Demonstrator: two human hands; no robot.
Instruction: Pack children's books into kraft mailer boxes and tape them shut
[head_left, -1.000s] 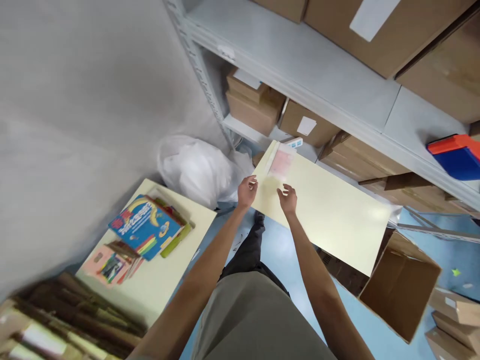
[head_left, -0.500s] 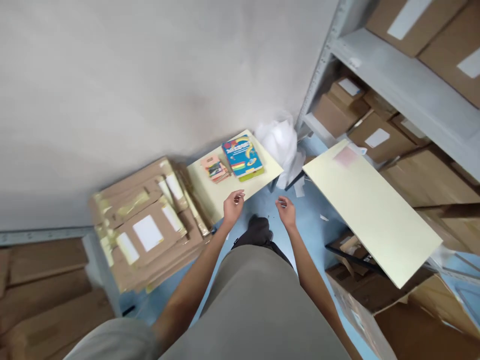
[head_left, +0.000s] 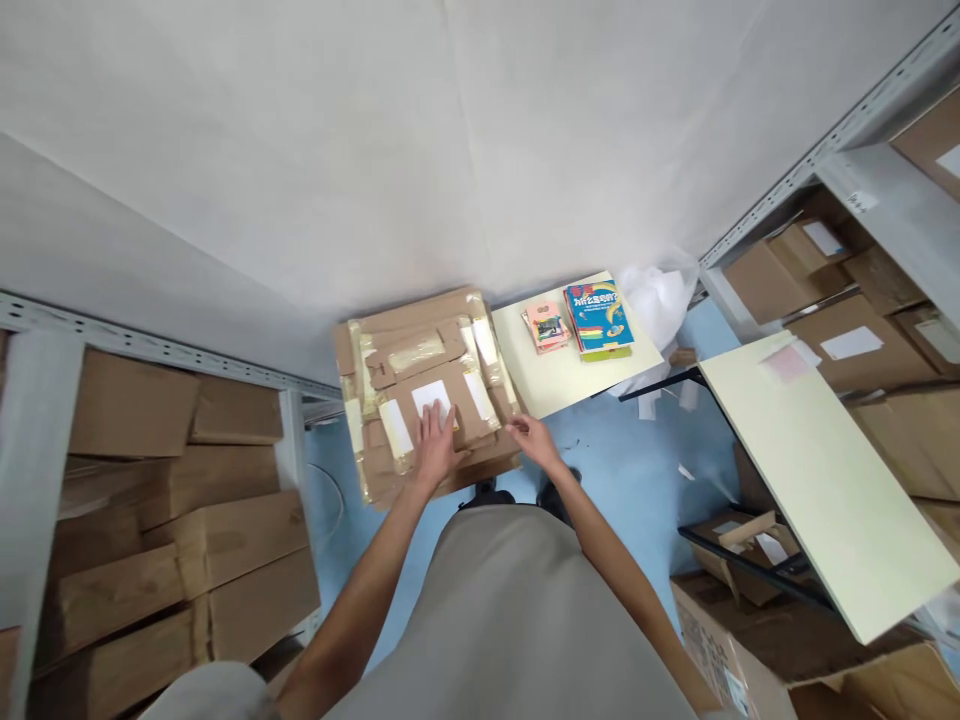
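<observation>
A stack of flattened cardboard boxes [head_left: 405, 400], with yellowish tape and white labels on it, lies against the wall. My left hand [head_left: 436, 448] rests on the top piece with its fingers spread, partly over a white label. At the stack's right front edge, my right hand [head_left: 534, 438] has its fingers curled and pinched on the cardboard; the fingertips are partly hidden. Just right of the stack, a pale yellow table [head_left: 525, 385] bears a small pile of pink-covered booklets [head_left: 548, 326] and a pile of books with a blue cover [head_left: 600, 315] on top.
Shelves of cardboard boxes stand on the left [head_left: 247, 540] and right [head_left: 832, 330]. A second pale table [head_left: 825, 480] with dark legs is at the right, an open carton [head_left: 720, 650] below it. White plastic wrap [head_left: 660, 300] lies in the corner, paper scraps on the blue floor [head_left: 630, 450].
My view has turned left. Both hands have moved from the air in front of my body to the cardboard stack; the left now lies on it and the right is at its edge.
</observation>
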